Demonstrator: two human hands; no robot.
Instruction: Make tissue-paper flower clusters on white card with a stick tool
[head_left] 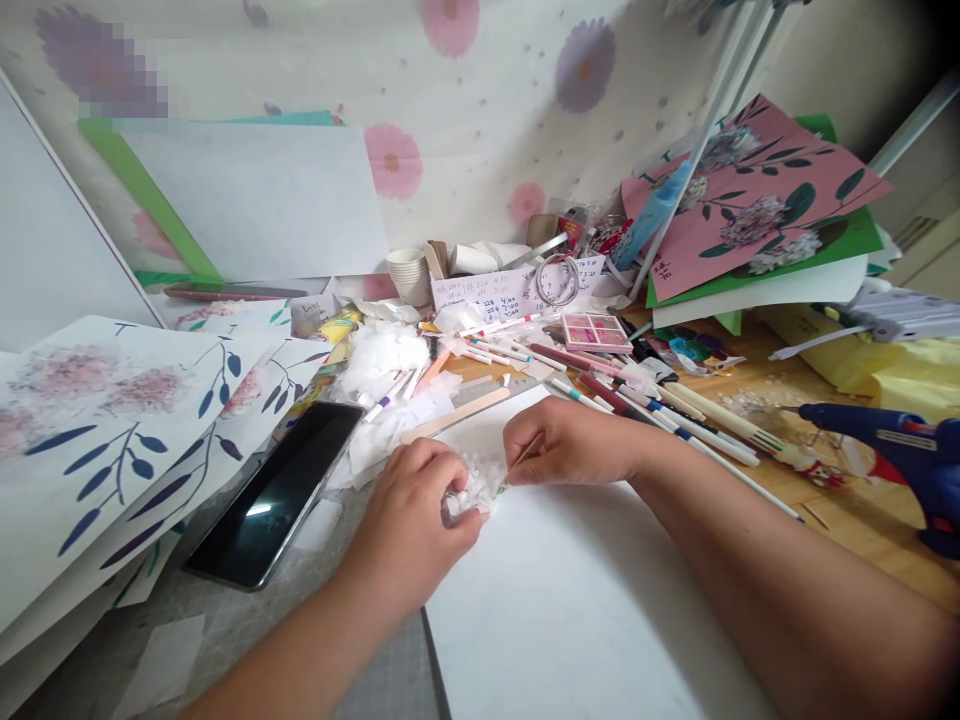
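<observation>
A small ruffled white paper flower (478, 485) sits between my hands, above the upper part of a white sheet (570, 600). My left hand (420, 510) is curled round its left side, thumb and fingers closed on it. At the flower's right edge, my right hand (559, 440) pinches a thin brownish stick (527, 452) that slants down toward the petals. A speck of green shows under the stick's lower end. The fingers hide part of the flower and most of the stick.
A phone (277, 500) lies left, beside sheets with painted flowers (142, 430). Behind my hands are cotton wool (386, 355), a wooden craft stick (457, 412), several markers (690, 435) and a pink palette (596, 333). A blue glue gun (885, 430) is at right.
</observation>
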